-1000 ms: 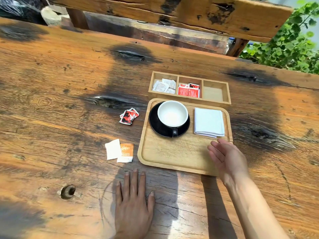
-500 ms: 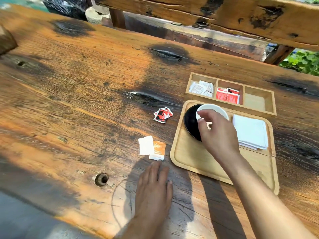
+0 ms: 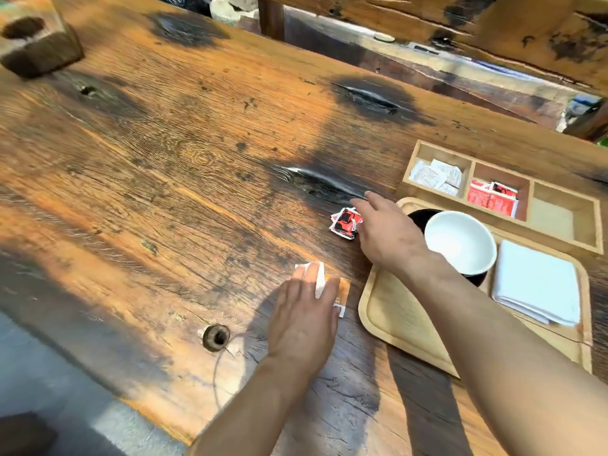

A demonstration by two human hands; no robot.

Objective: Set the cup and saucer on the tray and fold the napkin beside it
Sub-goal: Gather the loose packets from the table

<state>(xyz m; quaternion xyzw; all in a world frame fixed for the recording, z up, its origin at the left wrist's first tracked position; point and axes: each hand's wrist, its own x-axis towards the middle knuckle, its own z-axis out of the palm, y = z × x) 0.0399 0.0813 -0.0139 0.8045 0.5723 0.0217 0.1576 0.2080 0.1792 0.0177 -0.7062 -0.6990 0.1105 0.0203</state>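
Observation:
A white cup (image 3: 460,241) stands on a black saucer (image 3: 419,216) at the far left of the light wooden tray (image 3: 401,311). A folded white napkin (image 3: 536,281) lies on the tray to the cup's right. My right hand (image 3: 386,230) reaches left past the tray's edge, fingers spread, over the red and black packets (image 3: 343,222) on the table. My left hand (image 3: 306,311) lies flat with its fingers on the white and orange packets (image 3: 342,292) beside the tray's left edge. Neither hand grips anything that I can see.
A wooden organiser box (image 3: 566,218) behind the tray holds white packets (image 3: 434,174) and red packets (image 3: 490,197); its right compartment has nothing in it. The rough wooden table has a round hole (image 3: 215,337) near its front edge. A wooden block (image 3: 36,51) sits far left.
My right hand left the cup and moved left to the red and black packets. My left hand slid forward onto the white and orange packets. The view shifted left.

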